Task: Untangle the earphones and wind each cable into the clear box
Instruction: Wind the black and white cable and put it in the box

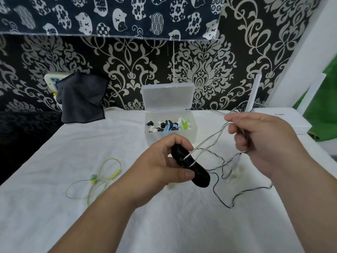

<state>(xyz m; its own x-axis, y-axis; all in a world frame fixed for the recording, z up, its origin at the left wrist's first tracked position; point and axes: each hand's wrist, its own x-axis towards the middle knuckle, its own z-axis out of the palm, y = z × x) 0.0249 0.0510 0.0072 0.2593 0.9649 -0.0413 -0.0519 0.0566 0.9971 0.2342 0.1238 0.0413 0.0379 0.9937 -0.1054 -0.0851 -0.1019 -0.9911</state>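
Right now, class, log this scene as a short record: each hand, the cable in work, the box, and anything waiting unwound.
left hand: grips a black winder with pale cable turned round it
right hand: holds loops of the pale cable, raised
pale cable: stretched from winder to right hand, the rest loose on the white cloth
clear box: lid open, wound earphones inside
yellow earphones: loose on the cloth, left of the hands, unwound

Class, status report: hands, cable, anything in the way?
Left hand gripping black winder. Right hand pinching white cable, partly wound. Yellow earphones loose on cloth, clear box open.
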